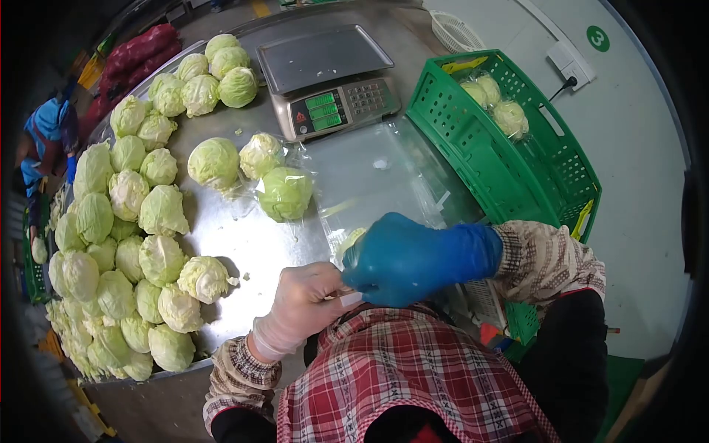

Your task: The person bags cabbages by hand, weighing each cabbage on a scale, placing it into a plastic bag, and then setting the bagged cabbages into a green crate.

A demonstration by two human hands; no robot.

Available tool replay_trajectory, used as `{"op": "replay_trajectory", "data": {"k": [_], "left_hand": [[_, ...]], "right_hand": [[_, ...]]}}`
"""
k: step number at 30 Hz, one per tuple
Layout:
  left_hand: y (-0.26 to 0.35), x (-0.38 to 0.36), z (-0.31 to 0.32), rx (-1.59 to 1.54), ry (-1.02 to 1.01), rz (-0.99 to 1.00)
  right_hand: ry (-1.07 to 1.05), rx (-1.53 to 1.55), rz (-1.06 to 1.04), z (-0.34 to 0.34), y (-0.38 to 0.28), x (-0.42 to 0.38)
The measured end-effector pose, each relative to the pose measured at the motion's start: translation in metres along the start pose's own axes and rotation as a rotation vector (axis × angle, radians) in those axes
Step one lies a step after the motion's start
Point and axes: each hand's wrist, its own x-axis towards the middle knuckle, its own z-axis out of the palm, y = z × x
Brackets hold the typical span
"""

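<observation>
My left hand (299,301), in a thin clear glove, is closed in a pinch in front of my body, with a white strip (350,299) by its fingertips. Against it, my right hand (402,262) in a blue glove is closed. Both hands meet at a clear plastic bag, mostly hidden by them. Just beyond the blue glove, part of a pale green cabbage (352,241) shows. Flat clear bags (373,173) lie on the metal table ahead. To their left sit a bagged cabbage (285,194), another wrapped cabbage (261,156) and a cabbage (213,163).
A digital scale (332,85) stands at the back. Several loose cabbages (162,258) crowd the left of the metal table (244,247). At right, a tilted green crate (473,129) holds wrapped cabbages (509,118). A person in blue (52,133) is at far left.
</observation>
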Motion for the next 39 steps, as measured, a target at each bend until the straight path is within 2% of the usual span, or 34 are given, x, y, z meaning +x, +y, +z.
{"op": "replay_trajectory", "data": {"k": [2,5,7,8,9,10,11,12,13,14,15,16,18,19,20,21,23,24,25,26,27,28,29,30,31,32,34,35,36,37,38,39], "left_hand": [[0.000,0.001,0.001,0.002,-0.018,-0.019],[-0.001,0.003,0.002,-0.185,-0.052,-0.058],[0.001,0.006,-0.001,-0.103,-0.014,-0.083],[-0.009,0.002,-0.004,-0.189,0.023,-0.177],[-0.004,0.003,-0.008,-0.133,0.026,-0.052],[0.001,0.004,-0.013,-0.081,0.017,0.068],[-0.002,0.001,-0.014,-0.092,0.010,0.062],[-0.005,-0.002,-0.016,-0.022,-0.006,0.145],[-0.009,-0.004,-0.019,0.054,-0.020,0.233],[-0.009,-0.004,-0.021,0.051,-0.015,0.242],[-0.006,-0.006,-0.021,0.095,0.021,0.287],[-0.005,-0.012,-0.020,0.132,0.039,0.329],[-0.020,-0.023,-0.023,0.207,0.021,0.410],[-0.023,-0.030,-0.020,0.234,0.176,0.364],[-0.025,-0.041,-0.020,0.265,0.314,0.306],[-0.038,-0.052,-0.021,0.308,0.365,0.287],[-0.042,-0.044,-0.017,0.117,0.253,-0.048],[-0.041,-0.032,-0.006,-0.023,0.197,-0.224],[-0.052,-0.030,0.006,-0.087,0.125,-0.261],[-0.060,-0.028,0.016,-0.148,0.054,-0.297],[-0.039,-0.012,0.024,-0.349,0.050,-0.360],[-0.051,-0.015,0.030,-0.180,0.006,-0.247],[-0.054,-0.016,0.035,-0.150,0.027,-0.218],[-0.056,-0.018,0.042,-0.120,0.050,-0.188],[-0.057,-0.019,0.050,0.037,0.155,-0.089],[-0.058,-0.020,0.053,0.045,0.158,-0.094],[-0.059,-0.022,0.060,-0.405,0.554,-0.484],[-0.067,-0.019,0.065,-0.568,0.751,-0.444],[-0.064,-0.019,0.066,-0.568,0.753,-0.446],[-0.060,-0.018,0.065,-0.610,0.839,-0.501],[-0.057,-0.019,0.065,-0.651,0.924,-0.557],[-0.060,-0.024,0.065,-0.516,0.887,-0.555]], "right_hand": [[-0.047,-0.083,-0.036,0.006,-0.001,-0.004],[-0.017,-0.057,-0.014,-0.003,-0.016,-0.015],[0.043,0.354,-0.200,-0.028,-0.022,-0.038],[0.224,0.285,-0.118,-0.044,-0.036,-0.079],[0.396,0.225,-0.022,-0.061,-0.051,-0.120],[0.963,0.396,-0.035,-0.071,-0.055,-0.165],[1.525,0.552,-0.051,-0.082,-0.056,-0.204],[1.731,0.466,0.072,-0.087,-0.034,-0.238],[1.637,0.427,0.428,-0.063,-0.010,-0.276],[1.058,0.270,0.971,-0.033,0.020,-0.310],[0.132,-0.048,1.034,0.005,0.036,-0.324],[-0.443,-0.401,1.068,0.046,0.028,-0.300],[-0.146,-0.263,1.082,0.086,0.037,-0.304],[-0.484,0.191,1.225,0.068,0.043,-0.260],[-0.432,0.108,1.284,0.063,0.048,-0.234],[-0.362,0.033,1.344,0.065,0.053,-0.217],[0.199,0.100,0.834,0.085,0.078,-0.211],[0.279,0.185,0.721,0.079,0.085,-0.193],[0.353,0.270,0.602,0.073,0.088,-0.169],[0.311,0.321,0.507,0.066,0.087,-0.149],[0.271,0.372,0.413,0.065,0.086,-0.135],[0.273,0.381,0.408,0.070,0.090,-0.127],[0.218,0.359,0.260,0.080,0.094,-0.122],[0.276,0.805,0.341,0.095,0.094,-0.118],[0.389,1.247,0.414,0.108,0.092,-0.113],[0.385,1.251,0.406,0.106,0.099,-0.115],[0.663,1.298,0.716,0.092,0.119,-0.125],[0.658,1.301,0.716,0.087,0.125,-0.137],[0.825,1.270,0.649,0.084,0.132,-0.150],[0.990,1.231,0.576,0.083,0.138,-0.156],[0.988,1.231,0.575,0.092,0.137,-0.156],[0.722,0.903,0.617,0.108,0.128,-0.156]]}}
